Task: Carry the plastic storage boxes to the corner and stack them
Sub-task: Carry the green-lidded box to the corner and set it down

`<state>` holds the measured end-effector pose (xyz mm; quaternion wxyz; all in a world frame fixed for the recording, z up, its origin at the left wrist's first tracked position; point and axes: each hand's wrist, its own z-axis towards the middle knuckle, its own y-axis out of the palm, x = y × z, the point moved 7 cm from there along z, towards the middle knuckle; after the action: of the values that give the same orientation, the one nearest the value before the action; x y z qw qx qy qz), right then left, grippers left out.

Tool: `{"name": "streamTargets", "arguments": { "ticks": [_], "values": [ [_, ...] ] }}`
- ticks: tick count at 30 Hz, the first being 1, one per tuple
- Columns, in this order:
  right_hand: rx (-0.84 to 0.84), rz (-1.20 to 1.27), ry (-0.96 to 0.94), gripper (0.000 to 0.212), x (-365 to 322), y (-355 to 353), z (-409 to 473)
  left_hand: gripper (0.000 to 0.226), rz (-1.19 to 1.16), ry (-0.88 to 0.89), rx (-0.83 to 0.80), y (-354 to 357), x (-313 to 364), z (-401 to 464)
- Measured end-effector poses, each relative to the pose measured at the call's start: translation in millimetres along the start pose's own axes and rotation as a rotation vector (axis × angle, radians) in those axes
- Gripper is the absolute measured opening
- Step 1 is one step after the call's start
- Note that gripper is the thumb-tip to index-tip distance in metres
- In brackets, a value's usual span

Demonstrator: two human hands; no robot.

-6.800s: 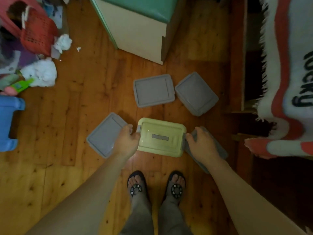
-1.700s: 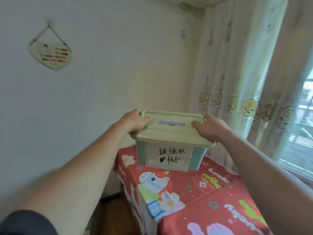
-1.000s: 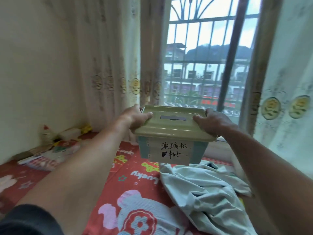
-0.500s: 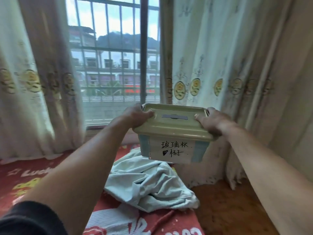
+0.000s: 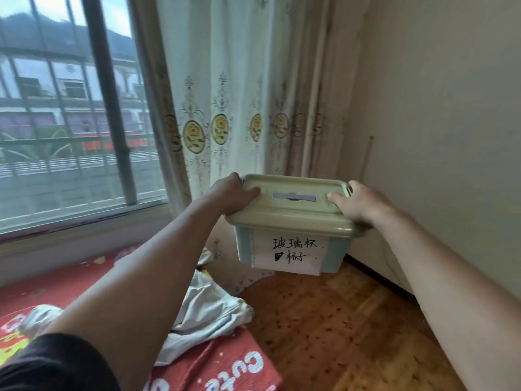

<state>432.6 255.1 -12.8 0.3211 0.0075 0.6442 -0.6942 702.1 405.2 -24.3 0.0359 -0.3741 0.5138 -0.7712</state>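
Between left hand (image 5: 229, 194) and right hand (image 5: 359, 203): storage box (image 5: 293, 230), gripped at lid ends.

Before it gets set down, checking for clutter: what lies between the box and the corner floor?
Nothing in the head view: the box hangs in both hands over bare wood floor before the corner.

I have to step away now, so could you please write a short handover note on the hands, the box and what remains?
Left hand grips the left end of the storage box; right hand grips the right end.
The box, lid on, paper label facing you, is held in the air above the wooden floor near the corner by the curtain.
Done: one box carried here.
Left: set it down in the corner; no other boxes in view.
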Motion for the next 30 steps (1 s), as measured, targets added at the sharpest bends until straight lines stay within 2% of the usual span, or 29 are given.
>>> {"name": "streamTargets", "arguments": {
  "ticks": [7, 20, 30],
  "values": [
    [0.048, 0.0, 0.138, 0.076, 101, -41, 11, 0.066, -0.032, 0.115, -0.084, 68, 95, 26],
    [0.103, -0.019, 0.246, 0.073, 272, -105, 61, 0.074, -0.028, 0.218, -0.152, 192, 257, 66],
    [0.093, 0.004, 0.305, 0.073, 347, -103, 99, 0.079, -0.029, 0.238, -0.223, 265, 305, 102]
  ]
}}
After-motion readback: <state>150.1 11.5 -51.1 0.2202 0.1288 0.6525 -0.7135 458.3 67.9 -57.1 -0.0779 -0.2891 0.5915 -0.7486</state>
